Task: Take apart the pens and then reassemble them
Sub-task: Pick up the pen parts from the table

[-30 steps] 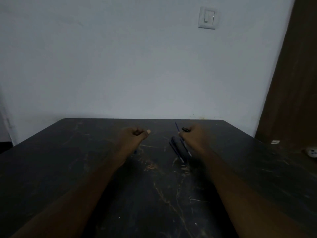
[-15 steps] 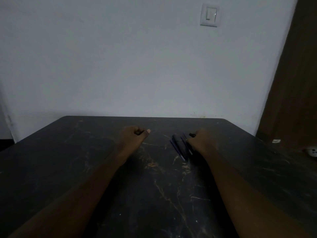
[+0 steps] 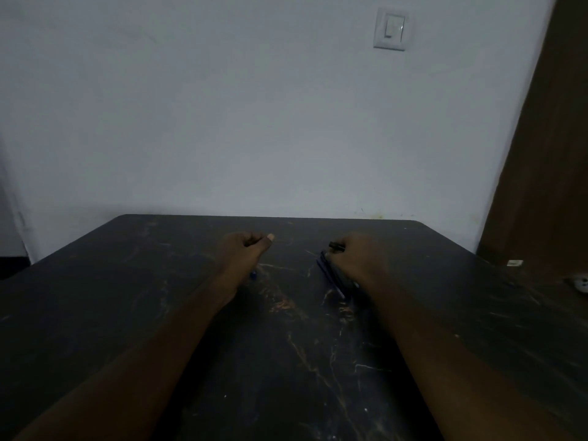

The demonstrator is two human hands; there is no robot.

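Two forearms (image 3: 143, 361) reach over the dark marbled table (image 3: 95, 281) on my feed. The left hand (image 3: 246, 253) is fisted round a blue pen (image 3: 253, 275), its end showing beneath. The right hand (image 3: 356, 259) pinches a black pen piece (image 3: 336, 246), touching the loose pens (image 3: 332, 275) lying flat. Farther off, a wall switch (image 3: 390, 28).

Single view: camera worn on my head. Faces forward and slightly down across the dark table (image 3: 159, 313) toward the pale wall (image 3: 254, 122). Wide angle. My forearms enter from the bottom corners; left hand (image 3: 245, 253) and right hand (image 3: 356, 259) sit mid-frame at arm's reach. The pens (image 3: 331, 275) there read small and dim.
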